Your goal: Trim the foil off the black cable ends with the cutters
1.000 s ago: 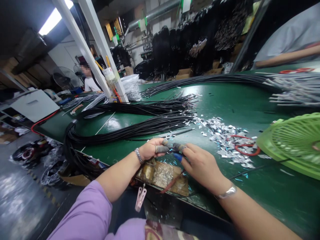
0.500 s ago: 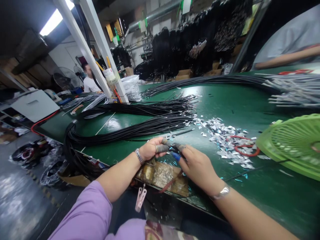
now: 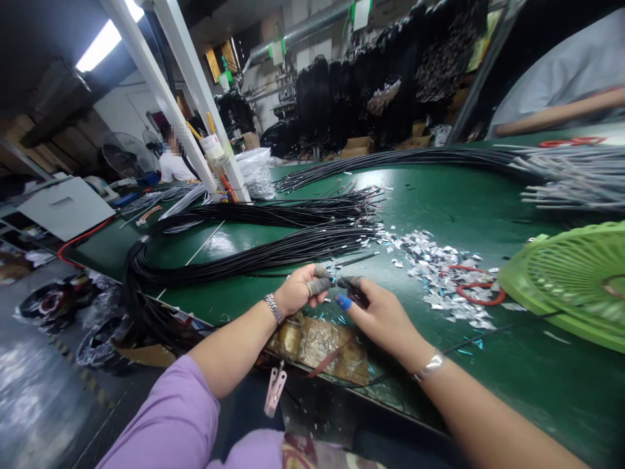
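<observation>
My left hand and my right hand meet fingertip to fingertip just above the near edge of the green table. Both are closed in a pinch on a thin black cable end between them. Grey finger covers sit on my left fingertips, and a blue cover is on one right finger. A big bundle of black cables lies just beyond my hands and loops off the table's left edge. Small silver scraps are strewn to the right of my hands.
Red-handled scissors lie among the scraps. A green fan rests at the right. More black and grey cables cross the far table. Another person's arm is at the far right; a seated person is far left.
Both hands have drifted slightly up and away from me, staying together on the cable end. The pinch is unchanged.
</observation>
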The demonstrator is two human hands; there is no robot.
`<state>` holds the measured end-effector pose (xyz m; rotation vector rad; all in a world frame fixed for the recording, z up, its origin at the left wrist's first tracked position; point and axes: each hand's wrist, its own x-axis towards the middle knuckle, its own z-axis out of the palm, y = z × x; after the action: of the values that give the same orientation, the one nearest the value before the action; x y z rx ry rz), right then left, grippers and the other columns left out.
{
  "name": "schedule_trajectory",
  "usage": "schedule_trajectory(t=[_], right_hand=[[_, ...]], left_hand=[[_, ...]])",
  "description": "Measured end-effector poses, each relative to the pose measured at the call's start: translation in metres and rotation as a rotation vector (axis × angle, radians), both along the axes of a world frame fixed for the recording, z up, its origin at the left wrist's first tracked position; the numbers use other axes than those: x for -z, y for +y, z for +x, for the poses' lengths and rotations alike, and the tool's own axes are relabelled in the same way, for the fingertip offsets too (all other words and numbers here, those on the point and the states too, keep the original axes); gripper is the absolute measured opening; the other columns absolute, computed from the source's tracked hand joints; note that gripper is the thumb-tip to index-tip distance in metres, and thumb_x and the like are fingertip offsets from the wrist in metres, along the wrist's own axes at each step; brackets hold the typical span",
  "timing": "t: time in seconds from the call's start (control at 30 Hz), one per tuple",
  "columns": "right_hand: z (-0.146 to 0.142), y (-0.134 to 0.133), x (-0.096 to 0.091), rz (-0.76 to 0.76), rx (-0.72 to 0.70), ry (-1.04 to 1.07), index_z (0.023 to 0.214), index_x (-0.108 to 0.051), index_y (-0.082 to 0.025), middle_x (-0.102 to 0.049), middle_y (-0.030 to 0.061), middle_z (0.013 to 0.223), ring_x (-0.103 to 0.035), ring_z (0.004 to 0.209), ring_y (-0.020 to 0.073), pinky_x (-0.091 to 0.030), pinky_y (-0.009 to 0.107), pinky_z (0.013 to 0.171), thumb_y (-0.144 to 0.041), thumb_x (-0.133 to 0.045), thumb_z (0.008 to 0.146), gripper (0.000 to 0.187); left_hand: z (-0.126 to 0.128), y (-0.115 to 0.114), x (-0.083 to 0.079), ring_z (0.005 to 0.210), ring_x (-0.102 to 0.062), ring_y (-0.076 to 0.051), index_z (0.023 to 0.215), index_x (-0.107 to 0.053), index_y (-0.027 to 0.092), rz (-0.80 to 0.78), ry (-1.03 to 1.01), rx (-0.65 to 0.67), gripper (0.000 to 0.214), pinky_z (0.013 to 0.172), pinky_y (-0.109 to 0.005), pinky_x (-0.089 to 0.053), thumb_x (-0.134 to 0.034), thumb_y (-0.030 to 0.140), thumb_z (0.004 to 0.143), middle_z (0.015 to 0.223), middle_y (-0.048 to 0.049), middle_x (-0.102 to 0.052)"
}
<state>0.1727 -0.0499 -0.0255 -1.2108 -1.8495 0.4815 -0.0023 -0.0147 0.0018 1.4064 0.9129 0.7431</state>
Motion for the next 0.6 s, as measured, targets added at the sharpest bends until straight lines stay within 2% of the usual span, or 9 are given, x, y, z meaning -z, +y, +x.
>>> schedule_trajectory(t=[0.1,0.2,0.33,0.5,0.6], right_hand=[[0.0001,0.0034,-0.0055,-0.164,-0.148,0.253,0.084,-0.060,-0.021,-0.066,0.0041,0.073,-0.060,0.067,0.0196,-0.050,0.032,0.063,-0.047,-0.051,0.083,0.028],[-0.0031,0.0060,-0.0062,-0.234,-0.210,0.386,0.088,-0.063,-0.020,-0.070,0.0058,0.082,-0.063,0.077,0.0219,-0.052,0.036,0.073,-0.052,-0.056,0.079,0.034],[-0.0046,0.0059,-0.0033,-0.252,-0.194,0.389,0.086,-0.065,-0.019,-0.071,0.0061,0.082,-0.063,0.074,0.0218,-0.052,0.034,0.070,-0.048,-0.062,0.076,0.031],[-0.0015,0.0030,-0.0045,-0.165,-0.150,0.304,0.076,-0.067,-0.019,-0.065,0.0020,0.066,-0.057,0.061,0.0182,-0.048,0.030,0.061,-0.047,-0.060,0.077,0.029],[-0.0007,0.0028,-0.0046,-0.150,-0.128,0.258,0.069,-0.065,-0.020,-0.061,0.0005,0.059,-0.053,0.057,0.0169,-0.045,0.029,0.056,-0.048,-0.058,0.078,0.030]], left_hand=[[-0.0003,0.0004,0.0020,0.034,-0.038,-0.004,0.080,-0.047,0.016,0.011,0.000,0.037,0.056,0.035,-0.017,-0.027,-0.068,0.065,0.061,0.049,0.0076,-0.051],[-0.0013,0.0008,0.0047,0.035,-0.041,-0.005,0.082,-0.049,0.016,-0.017,0.020,0.096,0.054,0.036,-0.017,-0.030,-0.069,0.062,0.062,0.049,0.0070,-0.052],[-0.0033,0.0002,0.0048,0.035,-0.042,-0.004,0.081,-0.051,0.015,-0.029,0.034,0.159,0.049,0.037,-0.017,-0.029,-0.070,0.057,0.065,0.051,0.0051,-0.055],[-0.0058,0.0008,0.0047,0.036,-0.043,-0.004,0.080,-0.052,0.013,-0.028,0.040,0.235,0.045,0.037,-0.017,-0.031,-0.070,0.053,0.068,0.052,0.0038,-0.056],[-0.0061,0.0015,0.0053,0.037,-0.044,-0.005,0.080,-0.053,0.013,-0.050,0.043,0.236,0.044,0.038,-0.017,-0.032,-0.071,0.051,0.067,0.052,0.0036,-0.056]])
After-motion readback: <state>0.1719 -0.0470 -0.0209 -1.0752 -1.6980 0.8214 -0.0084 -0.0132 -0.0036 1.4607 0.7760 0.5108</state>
